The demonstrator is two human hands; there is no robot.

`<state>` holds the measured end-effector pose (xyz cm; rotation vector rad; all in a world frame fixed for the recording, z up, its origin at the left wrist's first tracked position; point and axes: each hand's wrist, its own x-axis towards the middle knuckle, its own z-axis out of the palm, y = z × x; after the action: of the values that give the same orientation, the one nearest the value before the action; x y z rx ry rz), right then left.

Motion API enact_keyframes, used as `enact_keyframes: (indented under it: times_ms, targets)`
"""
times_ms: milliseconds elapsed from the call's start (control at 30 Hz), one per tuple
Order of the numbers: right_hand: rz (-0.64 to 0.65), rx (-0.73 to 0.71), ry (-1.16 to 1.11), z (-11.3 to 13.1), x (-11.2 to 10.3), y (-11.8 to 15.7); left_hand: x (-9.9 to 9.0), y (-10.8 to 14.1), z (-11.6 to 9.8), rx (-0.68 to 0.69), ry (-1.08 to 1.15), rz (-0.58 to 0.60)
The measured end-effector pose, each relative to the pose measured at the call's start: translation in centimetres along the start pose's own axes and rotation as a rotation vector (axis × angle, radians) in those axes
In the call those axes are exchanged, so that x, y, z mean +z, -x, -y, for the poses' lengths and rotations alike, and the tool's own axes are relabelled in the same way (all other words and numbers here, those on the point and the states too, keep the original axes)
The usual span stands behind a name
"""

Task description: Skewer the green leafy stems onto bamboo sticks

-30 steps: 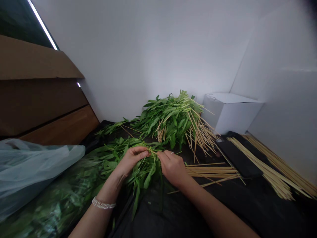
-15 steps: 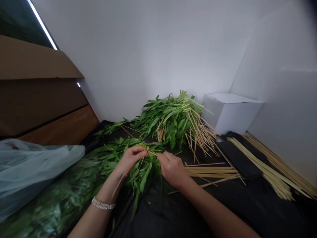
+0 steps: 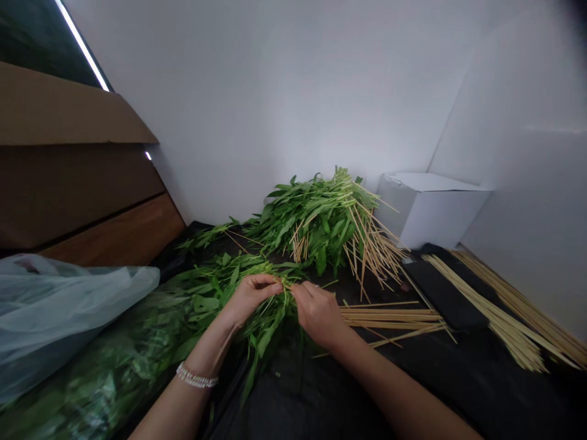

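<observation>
left hand (image 3: 251, 299) pinched greens (image 3: 267, 339) | right hand (image 3: 321, 311) met their stems (image 3: 287, 287), grip unclear | sticks (image 3: 504, 325) lay near right edge of sheet (image 3: 330, 397)

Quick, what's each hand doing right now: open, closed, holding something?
Left hand: closed, pinching slender green leafy stems.
Right hand: closed, close beside those stems; whether it grips anything cannot be told.

Head view | texts: 0 are showing legibly | labels: 0 | brands: 0 | numbers: 0 | signs: 0
</observation>
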<state>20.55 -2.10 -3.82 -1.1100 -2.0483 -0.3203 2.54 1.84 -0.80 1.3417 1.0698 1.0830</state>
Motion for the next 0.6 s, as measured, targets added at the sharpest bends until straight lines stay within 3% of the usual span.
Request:
enact_keyframes:
  times_ms: [233,533,600]
  targets:
    - [-0.020,0.007,0.005,-0.5,-0.4,-0.3,-1.2,0.0,-0.8,-0.001,-0.025,0.015]
    - [-0.053,0.001,-0.018,-0.3,-1.2,-0.6,-3.8,-0.4,-1.6,0.177,-0.383,-0.334]
    - [-0.041,-0.003,-0.018,-0.3,-1.2,-0.5,-4.0,-0.3,-1.7,0.184,-0.434,-0.330]
